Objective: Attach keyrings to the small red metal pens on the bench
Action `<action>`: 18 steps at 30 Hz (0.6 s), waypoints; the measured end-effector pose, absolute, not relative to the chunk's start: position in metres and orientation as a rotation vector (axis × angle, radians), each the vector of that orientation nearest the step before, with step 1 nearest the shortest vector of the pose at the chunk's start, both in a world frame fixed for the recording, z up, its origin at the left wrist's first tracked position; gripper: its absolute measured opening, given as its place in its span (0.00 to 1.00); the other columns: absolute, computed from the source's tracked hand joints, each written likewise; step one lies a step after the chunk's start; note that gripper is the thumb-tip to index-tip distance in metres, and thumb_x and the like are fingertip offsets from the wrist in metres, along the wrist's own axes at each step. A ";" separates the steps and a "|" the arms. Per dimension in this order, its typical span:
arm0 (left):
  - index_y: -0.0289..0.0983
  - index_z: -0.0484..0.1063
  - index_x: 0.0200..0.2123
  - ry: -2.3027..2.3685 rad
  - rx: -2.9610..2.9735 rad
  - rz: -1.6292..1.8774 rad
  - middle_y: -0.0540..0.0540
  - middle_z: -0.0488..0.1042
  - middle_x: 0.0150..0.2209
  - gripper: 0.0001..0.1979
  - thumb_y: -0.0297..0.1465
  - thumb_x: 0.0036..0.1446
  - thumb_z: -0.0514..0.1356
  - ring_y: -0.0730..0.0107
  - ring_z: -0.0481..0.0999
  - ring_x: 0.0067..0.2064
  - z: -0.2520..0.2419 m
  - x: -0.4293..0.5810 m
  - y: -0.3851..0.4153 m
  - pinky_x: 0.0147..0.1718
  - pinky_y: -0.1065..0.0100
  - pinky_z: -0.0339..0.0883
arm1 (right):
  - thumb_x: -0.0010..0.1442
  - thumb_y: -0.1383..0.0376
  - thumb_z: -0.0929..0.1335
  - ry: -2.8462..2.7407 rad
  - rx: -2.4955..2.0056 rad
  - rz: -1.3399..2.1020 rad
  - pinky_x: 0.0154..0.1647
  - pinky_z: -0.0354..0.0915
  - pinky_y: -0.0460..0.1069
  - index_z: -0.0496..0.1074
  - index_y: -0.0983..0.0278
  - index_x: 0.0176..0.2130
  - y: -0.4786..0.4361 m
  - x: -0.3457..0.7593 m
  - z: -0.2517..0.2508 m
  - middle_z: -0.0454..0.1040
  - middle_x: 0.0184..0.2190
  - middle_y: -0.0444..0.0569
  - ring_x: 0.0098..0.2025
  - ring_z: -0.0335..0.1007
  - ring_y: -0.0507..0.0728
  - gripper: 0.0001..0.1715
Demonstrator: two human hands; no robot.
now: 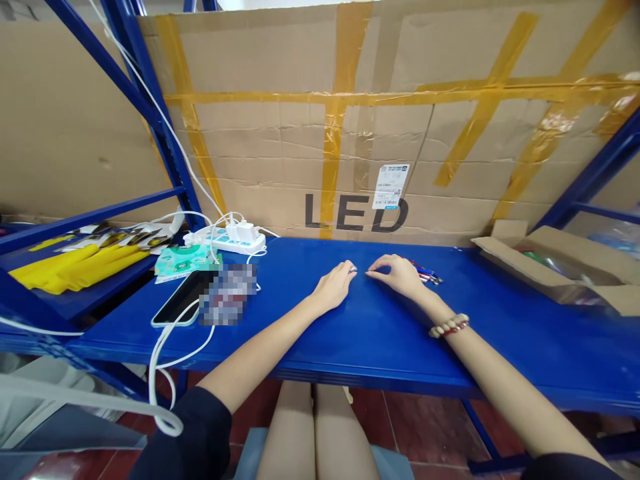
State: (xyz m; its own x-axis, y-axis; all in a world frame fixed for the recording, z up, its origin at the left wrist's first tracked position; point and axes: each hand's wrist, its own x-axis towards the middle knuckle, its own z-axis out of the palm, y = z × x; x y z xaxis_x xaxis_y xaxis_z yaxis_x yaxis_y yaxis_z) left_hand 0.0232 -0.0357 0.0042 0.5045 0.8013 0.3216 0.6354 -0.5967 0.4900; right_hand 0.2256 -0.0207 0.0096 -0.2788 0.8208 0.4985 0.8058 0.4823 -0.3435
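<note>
My left hand (pixel 334 288) is over the middle of the blue shelf (pixel 300 340), its fingers closed around something small and dark at the tips that I cannot make out. Facing it across a narrow gap, my right hand (pixel 400 277) has thumb and forefinger curved into a pinch. Whatever lies between those fingertips, if anything, is too small to tell. Just behind and to the right of my right hand lies a small pile of thin red, blue and silvery pieces (pixel 429 275), partly hidden by the hand. A beaded bracelet (pixel 450 326) circles my right wrist.
On the left lie a phone (pixel 183 300) with white cables, a blurred-out item (pixel 227 295), a teal packet (pixel 185 260) and a white power strip (pixel 240 239). An open cardboard box (pixel 545 273) stands at right. A large taped carton (pixel 280 153) forms the back. Yellow items (pixel 85 267) lie far left.
</note>
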 end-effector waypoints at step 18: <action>0.40 0.64 0.40 1.314 2.500 0.869 0.48 0.75 0.39 0.10 0.33 0.64 0.45 0.67 0.74 0.41 0.007 0.025 -0.039 0.39 0.67 0.66 | 0.55 0.53 0.68 -1.919 -1.024 0.193 0.23 0.64 0.48 0.78 0.62 0.30 -0.047 0.190 0.026 0.77 0.33 0.51 0.35 0.72 0.57 0.17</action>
State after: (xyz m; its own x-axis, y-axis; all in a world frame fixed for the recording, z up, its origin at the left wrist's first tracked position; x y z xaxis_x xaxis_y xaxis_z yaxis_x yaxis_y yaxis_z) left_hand 0.0251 -0.0387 0.0074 0.4363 0.8006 0.4106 0.6914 -0.5904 0.4164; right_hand 0.1895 -0.0468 0.0256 -0.2286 0.7214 0.6538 0.5766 0.6414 -0.5061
